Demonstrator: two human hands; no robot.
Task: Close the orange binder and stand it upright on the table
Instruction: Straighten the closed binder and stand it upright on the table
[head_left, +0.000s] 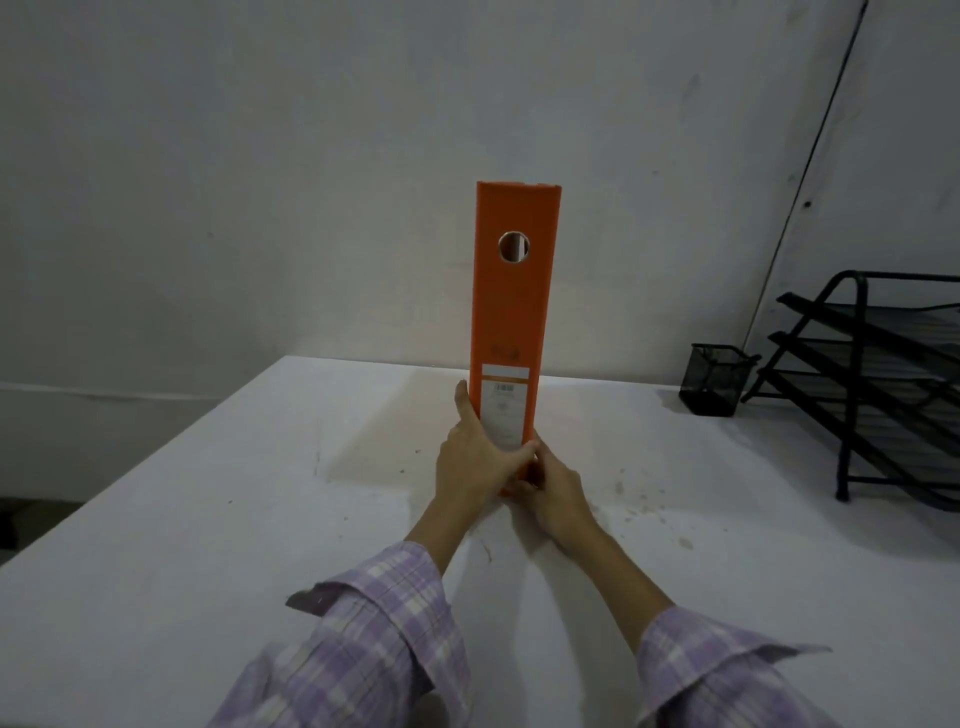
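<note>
The orange binder (511, 312) stands upright and closed on the white table (208, 545), its spine facing me with a round finger hole near the top and a white label low down. My left hand (475, 457) wraps the bottom of the spine from the left, thumb across the front. Pressed against the lower right corner is my right hand (558, 499), fingers curled on the binder's base. Both wrists come out of lilac checked sleeves.
A black mesh pen cup (714, 379) stands at the back right, beside a black tiered wire letter tray (883, 384) at the right edge. A pale wall rises behind the table. Small brown stains mark the tabletop right of my hands.
</note>
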